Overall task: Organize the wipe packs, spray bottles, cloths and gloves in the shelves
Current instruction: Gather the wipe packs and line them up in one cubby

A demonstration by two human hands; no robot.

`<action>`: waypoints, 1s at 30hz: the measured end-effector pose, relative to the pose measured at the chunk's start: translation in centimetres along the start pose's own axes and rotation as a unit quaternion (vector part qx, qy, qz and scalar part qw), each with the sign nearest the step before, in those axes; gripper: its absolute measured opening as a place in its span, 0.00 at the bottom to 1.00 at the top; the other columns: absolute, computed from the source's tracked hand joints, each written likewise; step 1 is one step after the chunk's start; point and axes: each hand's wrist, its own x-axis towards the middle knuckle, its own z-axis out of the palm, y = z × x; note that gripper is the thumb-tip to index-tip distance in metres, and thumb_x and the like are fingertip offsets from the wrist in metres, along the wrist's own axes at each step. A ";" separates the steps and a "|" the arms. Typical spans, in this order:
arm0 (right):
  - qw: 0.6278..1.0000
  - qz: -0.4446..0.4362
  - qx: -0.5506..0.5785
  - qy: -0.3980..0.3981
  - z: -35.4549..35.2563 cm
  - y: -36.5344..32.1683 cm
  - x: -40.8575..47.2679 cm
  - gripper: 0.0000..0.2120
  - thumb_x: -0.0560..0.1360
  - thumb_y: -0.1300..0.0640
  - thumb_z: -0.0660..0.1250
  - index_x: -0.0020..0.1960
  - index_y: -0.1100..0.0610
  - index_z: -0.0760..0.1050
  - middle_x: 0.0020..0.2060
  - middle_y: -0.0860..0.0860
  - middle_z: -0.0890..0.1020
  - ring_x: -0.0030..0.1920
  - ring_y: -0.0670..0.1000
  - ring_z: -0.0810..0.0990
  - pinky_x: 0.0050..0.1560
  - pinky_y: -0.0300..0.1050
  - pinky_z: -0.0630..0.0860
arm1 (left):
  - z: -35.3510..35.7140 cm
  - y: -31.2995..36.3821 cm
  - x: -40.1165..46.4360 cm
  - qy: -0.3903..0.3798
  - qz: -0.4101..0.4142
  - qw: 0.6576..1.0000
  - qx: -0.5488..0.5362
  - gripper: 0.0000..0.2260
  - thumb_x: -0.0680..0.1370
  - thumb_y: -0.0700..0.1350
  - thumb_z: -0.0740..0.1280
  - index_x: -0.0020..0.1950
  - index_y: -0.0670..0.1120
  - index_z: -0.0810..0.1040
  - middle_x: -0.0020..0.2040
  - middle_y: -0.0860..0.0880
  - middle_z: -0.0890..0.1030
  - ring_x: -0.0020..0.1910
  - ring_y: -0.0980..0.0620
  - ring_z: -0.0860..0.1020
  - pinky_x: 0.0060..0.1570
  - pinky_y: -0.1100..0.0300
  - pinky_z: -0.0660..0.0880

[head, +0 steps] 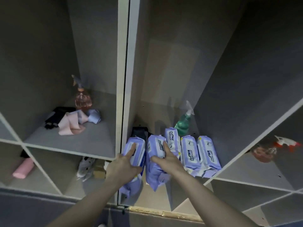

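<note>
Grey shelving unit (91,136) w/ white-edged dividers (122,79) splits into tall upper cubbies and smaller ones below. Light is dim, interiors shadowed. Blue-grey floor (24,210) along bottom; a white sneaker (85,166) sits in one lower cubby.

Five purple wipe packs (190,153) are counted in the middle shelf compartment. Three spray bottles are seen: one pink (82,97), one green (183,122), one red-triggered (268,151). Two hands are counted, a left hand (123,164) and a right hand (167,158). One pink roll (23,168) is seen.
</note>
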 end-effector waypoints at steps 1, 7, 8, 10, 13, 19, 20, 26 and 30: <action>1.000 -0.007 -0.006 0.001 -0.3 -0.3 0.6 0.41 0.72 0.43 0.64 0.77 0.41 0.43 0.62 0.51 0.77 0.55 0.55 0.77 0.50 0.45 0.71 | 0.1 0.5 0.6 0.003 -0.010 1.000 0.003 0.40 0.70 0.62 0.66 0.75 0.66 0.44 0.60 0.45 0.70 0.53 0.42 0.76 0.50 0.54 0.74; 0.999 -0.010 -0.045 -0.013 -2.2 -2.5 4.5 0.41 0.72 0.41 0.63 0.77 0.44 0.44 0.56 0.51 0.77 0.47 0.54 0.77 0.42 0.43 0.72 | 0.4 3.3 3.9 0.010 -0.043 0.999 0.002 0.37 0.74 0.60 0.61 0.78 0.58 0.46 0.66 0.41 0.70 0.60 0.41 0.74 0.55 0.54 0.70; 0.997 -0.013 -0.069 -0.011 -2.5 -2.8 5.1 0.41 0.72 0.40 0.63 0.78 0.46 0.46 0.59 0.52 0.77 0.50 0.55 0.78 0.44 0.43 0.72 | 0.4 3.5 4.3 0.008 -0.045 0.999 0.004 0.36 0.75 0.60 0.61 0.78 0.57 0.46 0.66 0.40 0.70 0.61 0.41 0.74 0.55 0.54 0.70; 0.992 -0.014 -0.122 -0.014 -2.9 -3.4 6.0 0.40 0.72 0.37 0.61 0.77 0.49 0.49 0.66 0.52 0.74 0.58 0.56 0.78 0.47 0.42 0.72 | 0.3 3.7 4.5 0.005 -0.050 0.999 0.010 0.35 0.75 0.59 0.60 0.78 0.56 0.48 0.66 0.40 0.71 0.62 0.41 0.73 0.57 0.55 0.69; 0.986 -0.002 -0.165 -0.033 -3.1 -4.2 7.4 0.39 0.71 0.35 0.60 0.76 0.51 0.56 0.65 0.53 0.75 0.57 0.56 0.78 0.45 0.42 0.70 | 0.2 3.8 5.0 0.002 -0.055 0.998 0.014 0.34 0.75 0.58 0.60 0.77 0.56 0.51 0.65 0.41 0.73 0.62 0.41 0.73 0.57 0.55 0.70; 0.974 0.019 -0.220 -0.059 -3.8 -4.6 9.9 0.37 0.71 0.34 0.57 0.73 0.54 0.60 0.62 0.55 0.77 0.57 0.56 0.77 0.48 0.44 0.71 | -0.1 5.3 7.3 -0.038 -0.064 0.997 0.030 0.28 0.76 0.55 0.60 0.75 0.51 0.58 0.65 0.42 0.74 0.63 0.42 0.73 0.54 0.58 0.69; 0.973 0.019 -0.220 -0.061 -3.6 -4.5 10.2 0.38 0.71 0.33 0.57 0.74 0.54 0.60 0.63 0.55 0.76 0.59 0.56 0.76 0.50 0.45 0.71 | -0.2 5.4 7.9 -0.048 -0.066 0.996 0.029 0.28 0.77 0.54 0.60 0.75 0.50 0.58 0.66 0.43 0.74 0.64 0.42 0.73 0.54 0.59 0.68; 0.978 0.018 -0.202 -0.044 -3.2 -3.9 10.6 0.38 0.73 0.33 0.56 0.76 0.53 0.56 0.64 0.56 0.76 0.62 0.57 0.75 0.51 0.43 0.70 | 0.0 5.9 11.4 -0.076 -0.102 0.992 0.018 0.32 0.78 0.57 0.59 0.78 0.54 0.48 0.70 0.39 0.66 0.65 0.41 0.71 0.59 0.54 0.70; 0.982 0.021 -0.184 -0.038 -3.3 -3.3 10.7 0.39 0.73 0.32 0.56 0.76 0.52 0.53 0.64 0.56 0.76 0.63 0.58 0.75 0.53 0.43 0.72 | 0.0 6.3 13.5 -0.066 -0.096 0.993 0.015 0.34 0.78 0.59 0.59 0.78 0.56 0.44 0.69 0.36 0.64 0.61 0.39 0.73 0.58 0.53 0.71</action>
